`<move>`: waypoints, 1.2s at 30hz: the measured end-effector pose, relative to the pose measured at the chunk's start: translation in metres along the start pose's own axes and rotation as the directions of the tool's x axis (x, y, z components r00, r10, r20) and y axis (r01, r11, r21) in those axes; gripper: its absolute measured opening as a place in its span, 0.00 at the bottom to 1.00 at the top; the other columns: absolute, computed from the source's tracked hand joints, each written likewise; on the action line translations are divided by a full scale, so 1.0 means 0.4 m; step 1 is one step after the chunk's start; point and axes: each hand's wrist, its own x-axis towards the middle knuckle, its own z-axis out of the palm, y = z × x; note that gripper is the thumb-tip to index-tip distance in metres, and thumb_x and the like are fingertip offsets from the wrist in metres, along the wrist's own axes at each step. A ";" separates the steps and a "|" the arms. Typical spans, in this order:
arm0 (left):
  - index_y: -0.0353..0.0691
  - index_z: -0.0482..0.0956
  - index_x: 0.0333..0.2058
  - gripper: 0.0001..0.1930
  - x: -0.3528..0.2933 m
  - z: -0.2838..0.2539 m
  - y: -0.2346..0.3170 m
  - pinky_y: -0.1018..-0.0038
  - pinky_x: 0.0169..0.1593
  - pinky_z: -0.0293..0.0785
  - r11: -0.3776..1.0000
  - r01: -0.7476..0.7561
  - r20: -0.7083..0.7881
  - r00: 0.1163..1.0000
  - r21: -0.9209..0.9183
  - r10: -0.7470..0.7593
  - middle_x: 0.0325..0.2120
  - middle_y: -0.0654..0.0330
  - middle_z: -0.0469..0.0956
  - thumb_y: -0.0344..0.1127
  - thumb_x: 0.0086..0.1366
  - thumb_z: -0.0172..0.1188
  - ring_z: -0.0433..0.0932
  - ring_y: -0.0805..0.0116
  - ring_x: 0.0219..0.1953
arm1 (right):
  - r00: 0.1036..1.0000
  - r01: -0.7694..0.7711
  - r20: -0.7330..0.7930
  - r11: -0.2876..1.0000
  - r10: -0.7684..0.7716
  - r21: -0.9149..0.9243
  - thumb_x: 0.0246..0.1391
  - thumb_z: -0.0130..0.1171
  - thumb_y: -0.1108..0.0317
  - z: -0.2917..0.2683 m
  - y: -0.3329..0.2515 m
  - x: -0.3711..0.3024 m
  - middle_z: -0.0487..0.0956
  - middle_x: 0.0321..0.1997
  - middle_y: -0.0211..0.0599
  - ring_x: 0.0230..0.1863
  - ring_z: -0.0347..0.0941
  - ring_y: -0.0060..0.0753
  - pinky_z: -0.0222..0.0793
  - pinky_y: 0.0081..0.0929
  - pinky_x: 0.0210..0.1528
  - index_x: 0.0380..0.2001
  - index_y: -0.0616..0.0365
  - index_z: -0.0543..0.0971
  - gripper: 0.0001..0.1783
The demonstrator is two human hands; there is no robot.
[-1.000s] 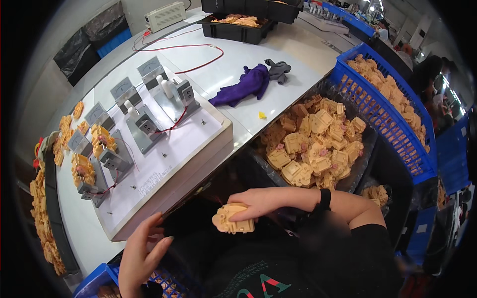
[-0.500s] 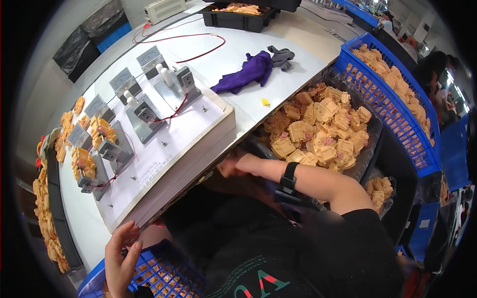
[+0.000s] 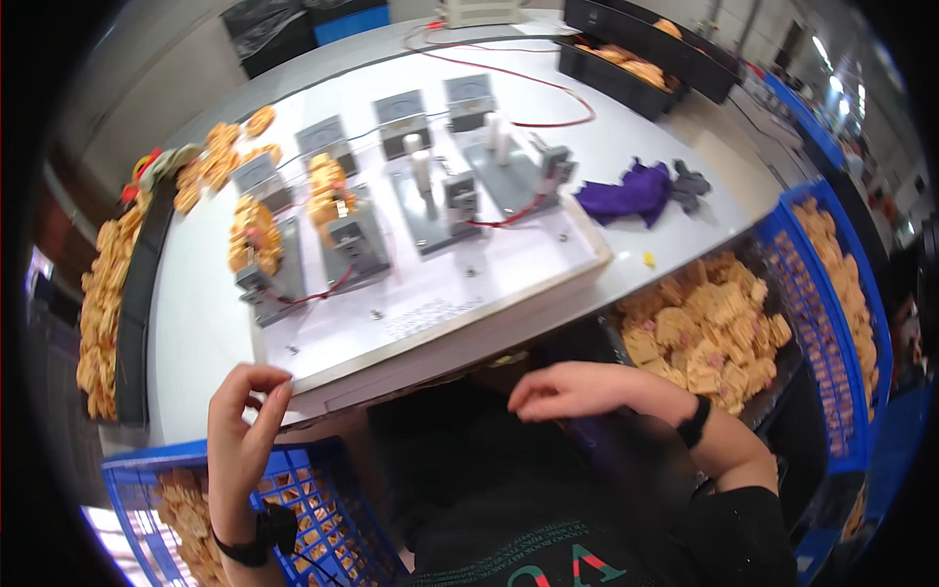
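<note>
My left hand [image 3: 246, 419] is at the front left corner of the white test board [image 3: 430, 338], its fingers loosely bent and no object visible in them. In front of the board's right half, over my lap, my right hand [image 3: 567, 389] points left with slightly bent fingers; nothing shows in it. The board carries several grey metal fixtures with meters. An orange-tan plastic part [image 3: 252, 235] is seated in the leftmost fixture, and another such part [image 3: 328, 196] in the one beside it. White posts [image 3: 497, 137] stand bare in the two right fixtures.
A black bin [image 3: 704, 328] of tan parts sits right of me, beside a blue crate [image 3: 817, 323]. Another blue crate [image 3: 323, 499] is below my left hand. At left runs a black tray [image 3: 132, 323] of parts. A purple cloth [image 3: 631, 194] and red cable [image 3: 548, 124] lie on the table.
My right hand has come out from the table's front edge and is now over my lap. My left hand remains at the board's corner. The view has turned to the right.
</note>
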 end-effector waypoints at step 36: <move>0.39 0.83 0.37 0.08 0.064 0.058 -0.080 0.68 0.44 0.73 0.986 -0.155 -0.157 0.974 0.067 0.164 0.36 0.58 0.75 0.27 0.58 0.70 0.74 0.59 0.42 | 0.511 0.258 -0.334 0.512 -0.792 -0.819 0.51 0.71 0.72 -0.010 -0.311 0.280 0.77 0.32 0.32 0.35 0.73 0.37 0.66 0.34 0.41 0.34 0.55 0.83 0.08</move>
